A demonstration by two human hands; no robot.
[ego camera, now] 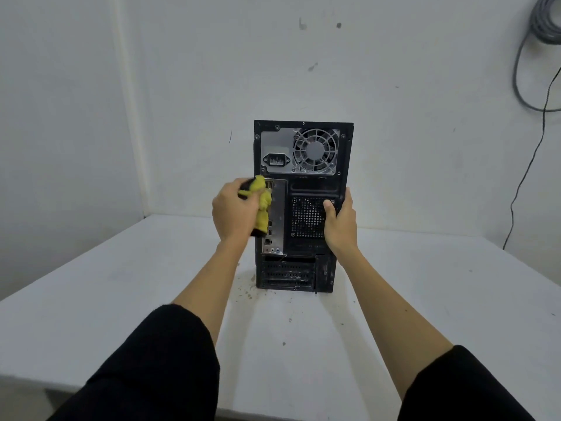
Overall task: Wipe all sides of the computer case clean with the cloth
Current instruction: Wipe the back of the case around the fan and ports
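Observation:
A black computer case (303, 183) stands upright on the white table (121, 299), its rear panel facing me, with the power supply fan at the top and slot covers at the bottom. My left hand (232, 211) grips a bunched yellow cloth (262, 205) and holds it against the case's left edge, beside the port panel. On the right edge, my right hand (340, 221) grips the case, thumb on the rear mesh vent and fingers hidden round the side.
Dirt specks (247, 288) lie on the table at the case's foot. The table stands in a corner of white walls. A grey cable coil (546, 22) and a thin black wire (528, 168) hang on the wall at the right.

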